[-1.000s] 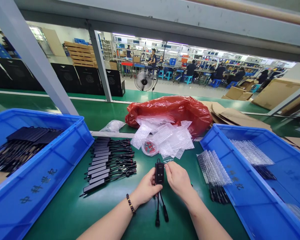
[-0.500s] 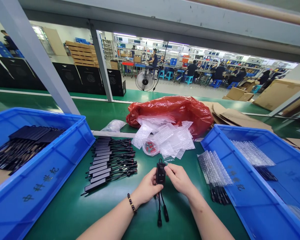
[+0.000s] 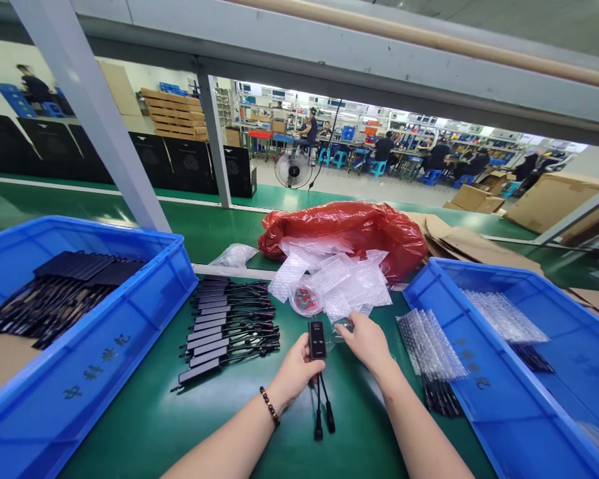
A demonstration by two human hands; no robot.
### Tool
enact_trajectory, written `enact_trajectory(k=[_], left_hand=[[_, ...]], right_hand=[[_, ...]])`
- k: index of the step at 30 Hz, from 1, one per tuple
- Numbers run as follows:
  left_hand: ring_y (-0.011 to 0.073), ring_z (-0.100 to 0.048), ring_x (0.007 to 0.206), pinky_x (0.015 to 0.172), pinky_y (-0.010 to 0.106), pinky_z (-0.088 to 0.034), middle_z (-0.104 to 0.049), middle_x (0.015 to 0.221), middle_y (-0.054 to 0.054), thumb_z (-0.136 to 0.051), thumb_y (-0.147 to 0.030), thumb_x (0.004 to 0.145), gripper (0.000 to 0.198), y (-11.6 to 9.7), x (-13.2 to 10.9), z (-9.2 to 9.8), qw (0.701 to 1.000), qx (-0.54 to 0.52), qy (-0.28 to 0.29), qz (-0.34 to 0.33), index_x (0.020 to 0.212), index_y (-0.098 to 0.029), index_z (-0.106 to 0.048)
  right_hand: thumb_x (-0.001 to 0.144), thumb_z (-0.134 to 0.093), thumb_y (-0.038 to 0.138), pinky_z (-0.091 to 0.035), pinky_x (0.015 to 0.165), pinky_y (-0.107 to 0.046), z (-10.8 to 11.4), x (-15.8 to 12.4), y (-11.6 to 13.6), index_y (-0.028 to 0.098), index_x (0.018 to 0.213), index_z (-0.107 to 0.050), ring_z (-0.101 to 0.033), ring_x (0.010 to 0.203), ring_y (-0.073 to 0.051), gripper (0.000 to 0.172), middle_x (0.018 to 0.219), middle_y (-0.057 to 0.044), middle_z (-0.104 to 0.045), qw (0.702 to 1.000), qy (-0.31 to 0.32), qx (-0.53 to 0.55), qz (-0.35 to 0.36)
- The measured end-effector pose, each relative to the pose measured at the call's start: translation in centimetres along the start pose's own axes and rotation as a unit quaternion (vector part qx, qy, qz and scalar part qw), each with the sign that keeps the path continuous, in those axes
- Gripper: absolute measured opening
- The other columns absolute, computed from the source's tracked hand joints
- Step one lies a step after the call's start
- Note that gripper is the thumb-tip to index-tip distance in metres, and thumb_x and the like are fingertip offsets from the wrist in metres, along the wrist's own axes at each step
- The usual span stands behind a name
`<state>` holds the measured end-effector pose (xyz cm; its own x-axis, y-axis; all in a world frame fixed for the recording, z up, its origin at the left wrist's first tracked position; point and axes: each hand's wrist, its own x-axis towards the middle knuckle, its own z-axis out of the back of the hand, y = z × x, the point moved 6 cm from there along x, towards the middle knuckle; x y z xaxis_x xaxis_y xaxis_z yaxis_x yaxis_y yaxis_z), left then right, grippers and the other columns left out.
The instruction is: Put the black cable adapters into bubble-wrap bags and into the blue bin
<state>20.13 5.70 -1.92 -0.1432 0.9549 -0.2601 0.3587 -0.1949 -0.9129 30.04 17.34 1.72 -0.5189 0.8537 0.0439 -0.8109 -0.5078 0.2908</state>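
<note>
- Head view: the left hand (image 3: 298, 374) holds a black box (image 3: 317, 339), its fingers closed around the lower part and the thumb laid across the front near the bottom edge.
- Two short black cables (image 3: 319, 409) hang from the box toward the person, each ending in a plug.
- The box sits just above the green table (image 3: 140, 419), between the two hands.
- The right hand (image 3: 367, 340) is just beside the box, thumb and forefinger nearly together on a thin piece of clear film (image 3: 338, 330); the other fingers curl inward.
- To the left lies a row of similar boxes (image 3: 207, 342), cables pointing right.
- Beyond the hands, loose bubble bags (image 3: 342, 279) spill from a red plastic bag (image 3: 349, 223).
- Left of the row stands a blue bin (image 3: 144, 322) with more black units inside.
- On the right, bubble-wrapped units (image 3: 432, 346) lean against a second blue bin (image 3: 439, 286).
- A fan (image 3: 293, 171) stands farther back.
</note>
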Motion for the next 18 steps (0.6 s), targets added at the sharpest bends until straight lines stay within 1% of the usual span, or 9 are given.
enact_trajectory(k=[2,4,5,8,10,12,14,16,18], left_hand=[[0.0064,-0.038,0.051,0.042,0.018,-0.033,-0.043,0.067,-0.004,-0.057,-0.017,0.056,0.047,-0.1,-0.1,0.0,1.0,-0.008,-0.004,0.002,0.1,-0.014,-0.04],[0.0061,-0.038,0.05,0.042,0.018,-0.033,-0.043,0.067,-0.004,-0.056,-0.017,0.057,0.047,-0.1,-0.1,-0.1,1.0,-0.012,0.0,0.002,0.1,-0.014,-0.039],[0.0059,-0.038,0.05,0.041,0.018,-0.034,-0.043,0.068,-0.004,-0.056,-0.017,0.057,0.047,-0.1,-0.1,-0.1,1.0,-0.012,0.005,0.001,0.101,-0.014,-0.039],[0.0055,-0.038,0.051,0.041,0.017,-0.033,-0.043,0.069,-0.004,-0.055,-0.016,0.057,0.046,-0.2,-0.2,-0.1,1.0,-0.014,0.012,-0.005,0.1,-0.014,-0.039],[0.0054,-0.038,0.05,0.041,0.017,-0.032,-0.042,0.067,-0.004,-0.054,-0.015,0.055,0.044,-0.3,-0.2,0.0,1.0,-0.013,0.013,-0.005,0.097,-0.014,-0.04],[0.0055,-0.038,0.05,0.04,0.017,-0.032,-0.041,0.066,-0.005,-0.053,-0.013,0.053,0.041,-0.4,-0.2,0.1,1.0,-0.01,0.01,-0.008,0.092,-0.014,-0.04],[0.0061,-0.039,0.05,0.041,0.018,-0.033,-0.041,0.065,-0.005,-0.051,-0.013,0.053,0.04,-0.4,-0.2,0.2,1.0,-0.008,0.01,-0.006,0.091,-0.014,-0.04],[0.0072,-0.043,0.051,0.041,0.018,-0.034,-0.043,0.065,-0.004,-0.051,-0.013,0.053,0.042,-0.4,-0.2,0.1,1.0,-0.01,0.016,0.0,0.093,-0.014,-0.04],[0.0081,-0.045,0.052,0.042,0.018,-0.035,-0.044,0.066,-0.004,-0.052,-0.014,0.054,0.043,-0.3,-0.2,0.0,1.0,-0.012,0.026,0.005,0.094,-0.014,-0.04]], right_hand=[[0.08,-0.047,0.036,-0.039,0.074,-0.029,0.8,1.4,0.3,0.014,0.091,-0.058,-0.055,0.084,-0.018,0.027,0.091,-0.009,-0.059,0.994,-0.033,0.101,0.013],[0.078,-0.049,0.032,-0.04,0.079,-0.028,0.6,3.3,1.0,0.014,0.105,-0.057,-0.053,0.092,-0.016,0.033,0.102,-0.008,-0.058,0.977,-0.013,0.212,0.029],[0.076,-0.051,0.032,-0.041,0.078,-0.027,0.1,4.3,1.4,0.015,0.111,-0.055,-0.054,0.091,-0.016,0.039,0.103,-0.008,-0.058,0.966,0.013,0.258,0.025],[0.072,-0.055,0.032,-0.041,0.057,-0.024,-1.7,7.0,2.1,0.012,0.121,-0.049,-0.053,0.06,-0.012,0.053,0.083,-0.005,-0.061,0.941,0.084,0.326,-0.025],[0.07,-0.057,0.032,-0.037,0.05,-0.024,-2.1,8.1,2.2,0.008,0.115,-0.053,-0.046,0.047,-0.01,0.051,0.071,-0.004,-0.06,0.938,0.082,0.333,-0.05],[0.068,-0.058,0.031,-0.038,0.055,-0.025,-1.4,8.7,1.7,0.005,0.097,-0.06,-0.049,0.053,-0.012,0.04,0.071,-0.007,-0.06,0.942,0.035,0.329,-0.059],[0.069,-0.056,0.032,-0.04,0.066,-0.027,0.1,8.5,0.5,0.007,0.082,-0.061,-0.053,0.067,-0.014,0.029,0.076,-0.008,-0.06,0.942,-0.037,0.326,-0.07],[0.071,-0.053,0.033,-0.039,0.073,-0.028,1.8,7.5,-1.0,0.01,0.076,-0.058,-0.052,0.074,-0.015,0.025,0.077,-0.007,-0.058,0.938,-0.112,0.318,-0.085],[0.067,-0.056,0.034,-0.039,0.069,-0.027,3.4,5.8,-2.5,0.012,0.077,-0.054,-0.05,0.069,-0.013,0.024,0.073,-0.004,-0.055,0.912,-0.199,0.347,-0.094]])
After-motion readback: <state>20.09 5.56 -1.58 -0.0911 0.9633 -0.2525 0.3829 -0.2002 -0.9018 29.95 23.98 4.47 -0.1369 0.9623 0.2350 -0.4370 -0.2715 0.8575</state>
